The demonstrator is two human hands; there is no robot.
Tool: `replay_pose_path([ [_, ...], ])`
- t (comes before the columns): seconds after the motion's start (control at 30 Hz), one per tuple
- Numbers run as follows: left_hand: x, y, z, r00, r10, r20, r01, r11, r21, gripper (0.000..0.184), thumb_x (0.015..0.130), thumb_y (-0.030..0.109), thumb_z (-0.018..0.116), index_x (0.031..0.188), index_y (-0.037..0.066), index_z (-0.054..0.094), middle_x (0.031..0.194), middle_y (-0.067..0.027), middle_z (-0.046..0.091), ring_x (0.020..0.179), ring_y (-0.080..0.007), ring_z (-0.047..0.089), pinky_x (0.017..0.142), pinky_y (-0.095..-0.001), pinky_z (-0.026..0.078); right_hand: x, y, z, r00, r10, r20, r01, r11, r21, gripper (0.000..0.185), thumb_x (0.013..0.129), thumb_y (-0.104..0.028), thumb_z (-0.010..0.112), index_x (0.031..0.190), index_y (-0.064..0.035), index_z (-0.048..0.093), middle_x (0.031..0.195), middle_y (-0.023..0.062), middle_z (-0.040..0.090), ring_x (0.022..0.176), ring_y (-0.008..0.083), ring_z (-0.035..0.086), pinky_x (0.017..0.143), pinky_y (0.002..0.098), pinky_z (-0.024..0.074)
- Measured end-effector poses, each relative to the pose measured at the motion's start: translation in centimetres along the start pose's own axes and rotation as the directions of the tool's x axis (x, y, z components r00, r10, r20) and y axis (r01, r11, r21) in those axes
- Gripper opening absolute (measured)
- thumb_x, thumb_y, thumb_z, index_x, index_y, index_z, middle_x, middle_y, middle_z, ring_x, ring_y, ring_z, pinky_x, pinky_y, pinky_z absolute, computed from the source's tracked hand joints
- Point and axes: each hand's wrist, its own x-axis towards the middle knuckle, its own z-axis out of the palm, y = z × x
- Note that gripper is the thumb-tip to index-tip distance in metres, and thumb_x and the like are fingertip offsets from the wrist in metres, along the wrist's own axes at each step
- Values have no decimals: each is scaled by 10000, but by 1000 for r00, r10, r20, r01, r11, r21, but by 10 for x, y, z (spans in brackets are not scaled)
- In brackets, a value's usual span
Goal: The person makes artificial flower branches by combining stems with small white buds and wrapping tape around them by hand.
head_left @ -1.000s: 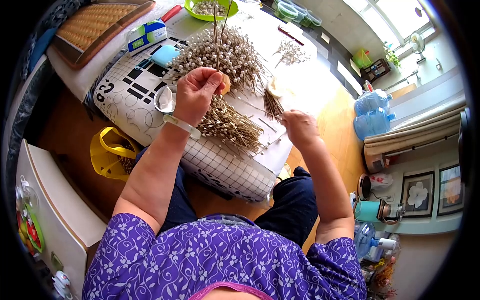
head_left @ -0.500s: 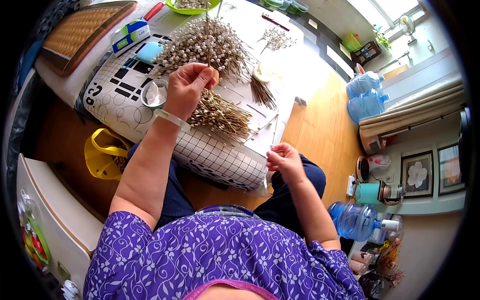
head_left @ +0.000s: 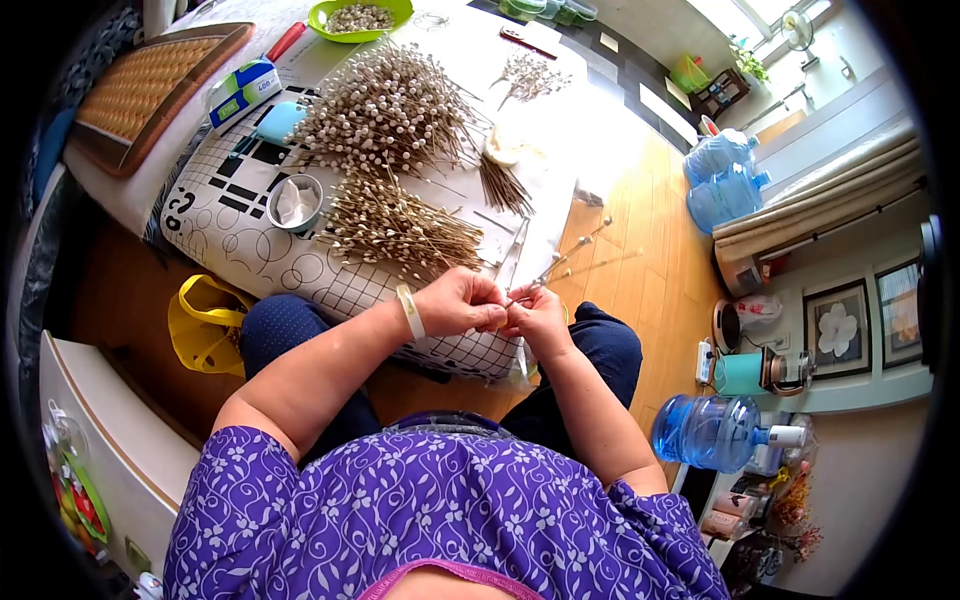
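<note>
My left hand (head_left: pixel 458 303) and my right hand (head_left: pixel 543 322) meet over the table's near edge, their fingertips closed on the lower end of a thin sprig (head_left: pixel 583 241). The sprig carries small whitish berries and points up and to the right. Just beyond my left hand lies a bundle of stems with pale buds (head_left: pixel 400 228). Behind that is a larger heap of white-berried stems (head_left: pixel 385 110). A small bunch of brown stems (head_left: pixel 507 188) with a cream-coloured wrap lies to the right. What exactly sits between my fingertips is partly hidden.
A tub with white content (head_left: pixel 317 208) stands left of the stems. Behind it lie a light blue item (head_left: pixel 281 121) and a blue-green packet (head_left: pixel 246 94). A green bowl (head_left: pixel 403 14) holds small pale pieces. A yellow bag (head_left: pixel 186 335) stands beside my leg; water bottles (head_left: pixel 703 432) are at right.
My left hand has come down from above the stem heap, bringing a thin stem toward my right hand. Both hands now meet on the sprig. The view has shifted slightly.
</note>
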Motion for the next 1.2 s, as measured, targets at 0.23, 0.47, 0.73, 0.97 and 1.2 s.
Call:
replay_pose_path([
  [0.23,3,3,14,999,14,36,-12,998,-68,104,849,74,551,777,0,561,699,-20,579,618,-67,510,588,-199,424,2,1,-1,979,-205,-10,197,952,-232,160,774,-96,627,819,38,551,606,82,597,491,104,562,425,228,446],
  [0.47,-14,27,8,999,34,19,-35,997,72,95,835,80,573,807,-11,576,712,-27,598,647,-63,533,612,-214,453,-6,-10,3,993,-112,-37,101,971,-216,179,793,-135,628,825,30,567,576,66,584,475,89,541,433,237,440],
  [0.73,-41,44,37,910,126,395,-145,989,20,138,815,125,610,834,-12,606,718,-36,627,681,-82,571,622,-230,464,6,-67,28,736,-672,83,576,556,-598,148,767,-180,648,771,-32,640,680,94,583,586,201,580,544,299,450],
  [0.97,-42,50,34,891,94,444,-92,995,-27,153,825,138,603,795,-11,587,688,-18,601,628,-63,531,578,-225,445,47,-92,88,797,-504,332,527,312,-791,196,737,-243,663,792,-55,660,764,110,619,634,254,599,635,340,477],
  [1.2,-36,42,28,893,118,433,-106,993,-53,136,823,129,601,803,-5,590,703,-8,594,658,-55,519,608,-215,438,41,-114,84,688,-589,424,576,89,-813,123,748,-171,598,738,-50,616,740,121,596,703,307,582,656,375,470],
])
